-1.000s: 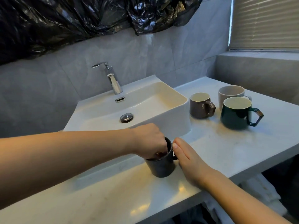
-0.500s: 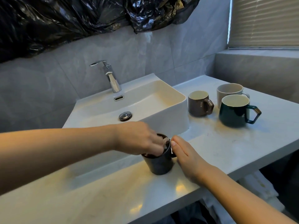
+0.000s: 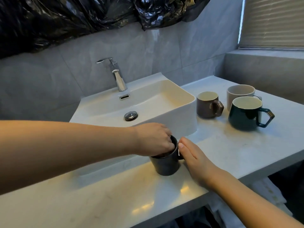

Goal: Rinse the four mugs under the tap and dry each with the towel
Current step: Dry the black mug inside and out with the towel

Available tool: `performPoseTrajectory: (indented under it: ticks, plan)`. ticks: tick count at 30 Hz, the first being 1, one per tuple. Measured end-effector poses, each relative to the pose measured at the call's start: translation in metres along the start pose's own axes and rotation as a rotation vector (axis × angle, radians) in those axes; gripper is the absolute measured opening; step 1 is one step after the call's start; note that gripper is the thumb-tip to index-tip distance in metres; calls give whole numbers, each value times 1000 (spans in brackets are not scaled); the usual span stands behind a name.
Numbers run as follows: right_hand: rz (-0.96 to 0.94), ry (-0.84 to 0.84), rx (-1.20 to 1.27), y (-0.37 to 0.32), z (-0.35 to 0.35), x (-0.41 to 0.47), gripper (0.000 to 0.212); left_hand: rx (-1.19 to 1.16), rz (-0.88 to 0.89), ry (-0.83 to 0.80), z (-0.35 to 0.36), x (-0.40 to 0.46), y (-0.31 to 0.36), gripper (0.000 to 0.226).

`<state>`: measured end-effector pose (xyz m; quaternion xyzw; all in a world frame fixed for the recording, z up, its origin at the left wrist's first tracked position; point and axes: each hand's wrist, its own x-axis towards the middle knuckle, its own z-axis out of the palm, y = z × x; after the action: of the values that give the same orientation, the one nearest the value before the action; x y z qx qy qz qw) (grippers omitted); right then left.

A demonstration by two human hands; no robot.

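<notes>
The white counter (image 3: 230, 150) runs in front of me, and the sink (image 3: 164, 96) sits at the back with the tap (image 3: 119, 78) over it. Three mugs (image 3: 245, 112) wait far off to my right. The dark mug (image 3: 166, 163) stands upright right under my hands, in front of the sink. My left hand (image 3: 153, 139) reaches down into it, fingers curled inside; I think it is wiping, but I cannot see a towel. My right hand (image 3: 195, 160) lies flat against the handle side, fingers straight.

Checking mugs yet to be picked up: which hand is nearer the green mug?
Right. The right hand rests beside the black mug, on the side toward the green mug; the left hand reaches into the black mug, farther away.
</notes>
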<state>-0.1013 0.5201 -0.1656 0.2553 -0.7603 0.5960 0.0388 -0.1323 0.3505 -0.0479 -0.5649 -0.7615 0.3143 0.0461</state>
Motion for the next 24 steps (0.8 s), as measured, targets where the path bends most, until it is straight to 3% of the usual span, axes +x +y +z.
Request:
performPoseTrajectory:
  ticks: [3,9,11,13,15,17,19,21,24]
  plan:
    - [12,-15,-31,0,0,0,32,-202,-495,-365,-10,13,12,15]
    - [37,-25,-17,4,1,-2,31,-361,-789,-417,-42,11,-14,23]
    - [31,-22,-28,6,1,-1,34,-228,-792,-309,-48,-2,-24,16]
    - [8,-7,-45,8,1,0,35,22,-604,-30,-38,-13,-20,8]
    - [-13,7,-57,10,2,1,34,49,-400,134,-20,-23,-9,14]
    - [-28,18,-57,11,3,2,33,-168,-404,133,-6,-27,3,29]
    - [-34,23,-54,11,3,3,32,-358,-575,82,1,-23,11,49]
    - [-27,27,-38,12,3,3,32,-316,-649,63,8,-13,13,56]
    - [-6,23,12,12,4,3,33,-244,-642,38,10,0,14,41]
